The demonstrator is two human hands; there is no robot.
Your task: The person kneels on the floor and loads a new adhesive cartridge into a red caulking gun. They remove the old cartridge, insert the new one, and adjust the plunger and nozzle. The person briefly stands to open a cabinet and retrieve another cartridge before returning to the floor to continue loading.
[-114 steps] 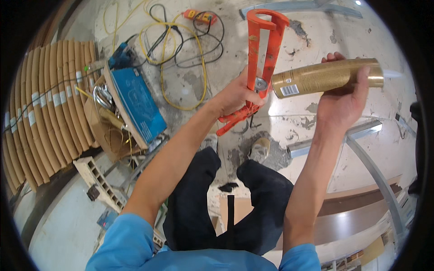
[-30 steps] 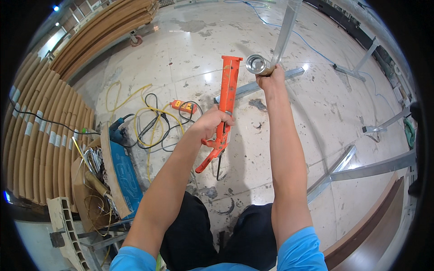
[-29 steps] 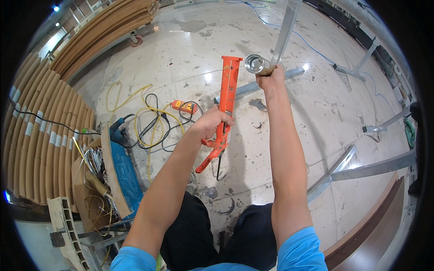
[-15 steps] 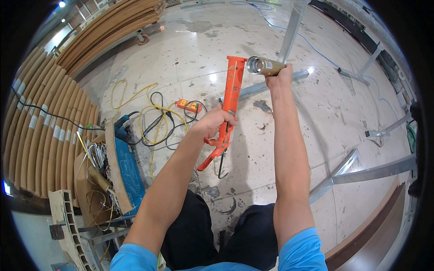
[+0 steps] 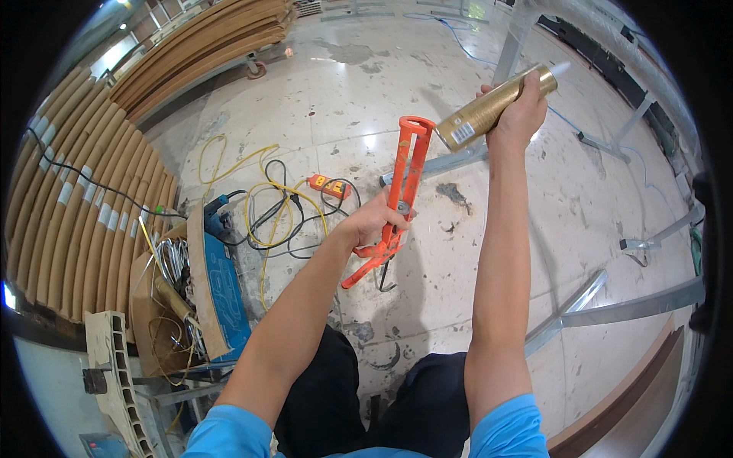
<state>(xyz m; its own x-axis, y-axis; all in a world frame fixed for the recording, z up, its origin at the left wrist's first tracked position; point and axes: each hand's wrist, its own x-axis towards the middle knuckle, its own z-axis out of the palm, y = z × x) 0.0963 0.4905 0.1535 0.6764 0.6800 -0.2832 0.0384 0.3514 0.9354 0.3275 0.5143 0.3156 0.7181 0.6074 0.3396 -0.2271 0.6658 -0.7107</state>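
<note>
An orange caulking gun (image 5: 402,156) stands nearly upright in the middle of the view, its open cradle facing me and its trigger end low. My left hand (image 5: 380,221) is closed around it just above the trigger, and a dark hooked rod sticks out below. To the right, my right hand (image 5: 518,118) grips a gold sealant cartridge (image 5: 485,116) around its body. The cartridge slants, with its whitish nozzle up to the right and its base down to the left. That base is beside the top of the gun's cradle, outside it.
Yellow and black cables run to an orange power strip (image 5: 330,186) on the floor. A box of tools and wires (image 5: 221,282) stands at left, near stacked brown boards (image 5: 84,221). Metal frame legs (image 5: 634,302) reach in from the right.
My right hand has turned the cartridge, so its base now points down-left and its nozzle shows. The gun has rotated, bringing its open cradle into view.
</note>
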